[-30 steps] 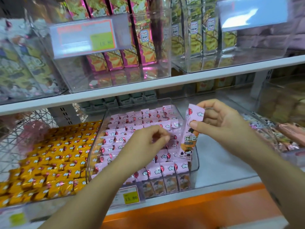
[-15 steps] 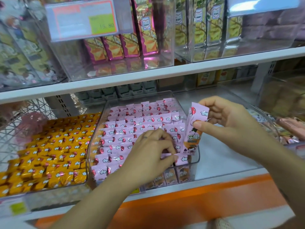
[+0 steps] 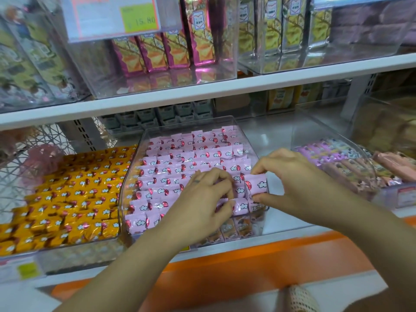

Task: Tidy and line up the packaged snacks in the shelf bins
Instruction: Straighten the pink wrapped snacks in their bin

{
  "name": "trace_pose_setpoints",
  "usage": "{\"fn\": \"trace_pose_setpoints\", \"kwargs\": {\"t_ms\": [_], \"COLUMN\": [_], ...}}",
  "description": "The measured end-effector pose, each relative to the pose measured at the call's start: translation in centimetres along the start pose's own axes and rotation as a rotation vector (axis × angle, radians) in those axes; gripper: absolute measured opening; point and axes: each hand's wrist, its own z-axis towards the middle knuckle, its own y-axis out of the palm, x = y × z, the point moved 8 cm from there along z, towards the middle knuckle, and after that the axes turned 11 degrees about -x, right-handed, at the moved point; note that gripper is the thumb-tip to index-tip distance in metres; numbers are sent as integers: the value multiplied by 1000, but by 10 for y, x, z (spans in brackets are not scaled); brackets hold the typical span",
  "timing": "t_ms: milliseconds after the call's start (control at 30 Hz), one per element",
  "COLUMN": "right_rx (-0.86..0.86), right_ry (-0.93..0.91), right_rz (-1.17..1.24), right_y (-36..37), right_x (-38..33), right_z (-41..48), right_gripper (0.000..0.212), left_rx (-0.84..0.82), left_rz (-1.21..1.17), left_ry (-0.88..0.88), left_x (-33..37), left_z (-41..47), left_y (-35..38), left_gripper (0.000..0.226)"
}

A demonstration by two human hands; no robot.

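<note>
Both grips clamped: right hand [image 3: 299, 183] pinches pink packet [image 3: 257, 184], left hand [image 3: 202, 199] pinches row packet [image 3: 238, 206]

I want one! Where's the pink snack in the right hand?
Head view: the pink snack is at the clear bin's front right corner, pinched by the right hand.

Upper shelf [image 3: 225, 88], white board, running left to right; lower shelf [image 3: 272, 140], pale, glossy; orange band [image 3: 247, 262] along its front, below the white lip; price card [image 3: 112, 16], white with orange border, lime patch reading 15.80, top left; second card [image 3: 360, 1], pale blue-white, top right, print unreadable; slotted upright [image 3: 84, 136], grey, left of centre; wire lattice [image 3: 27, 149], white, far left; pink fluffy item [image 3: 42, 158] against the lattice, kind unclear; lime tag [image 3: 28, 270], bottom left, blurred; red-and-white tag [image 3: 405, 197], right edge; cream netted object [image 3: 301, 298], bottom edge, cut off.
</note>
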Motion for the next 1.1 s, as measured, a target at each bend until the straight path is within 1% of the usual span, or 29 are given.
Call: {"fn": "trace_pose_setpoints", "kwargs": {"t_ms": [100, 167, 300, 433, 500, 633, 700, 1000, 1100], "right_rx": [-14, 36, 66, 57, 18, -154, -193, -171, -148], "right_ry": [7, -19, 25, -30, -25, 83, 96, 81, 106], "right_rz": [-124, -136, -181, -220, -218, -361, -421, -411, -379], "right_y": [3, 2, 4, 8, 9, 11, 12, 13, 15], "right_x": [-10, -15, -15, -23, -24, -18, -20, -25, -23], "right_z": [-7, -11, -14, -20, -17, 1, 9, 3, 4], "right_gripper": [30, 27, 27, 25, 27, 36, 37, 28, 31], "left_rx": [12, 17, 59, 82, 76, 97, 114, 126, 130], "left_rz": [43, 57, 127, 169, 167, 174, 181, 175, 168], "left_ry": [13, 20, 57, 64, 67, 61, 55, 48, 48], "left_x": [5, 5, 6, 6, 6, 8, 9, 11, 10], "left_z": [1, 2, -1, -6, -8, -10, -10, -11, -12], "left_y": [1, 3, 6, 7, 7, 6, 5, 5, 5], "left_gripper": [11, 9, 23, 27, 29, 20, 13, 11, 11]}}
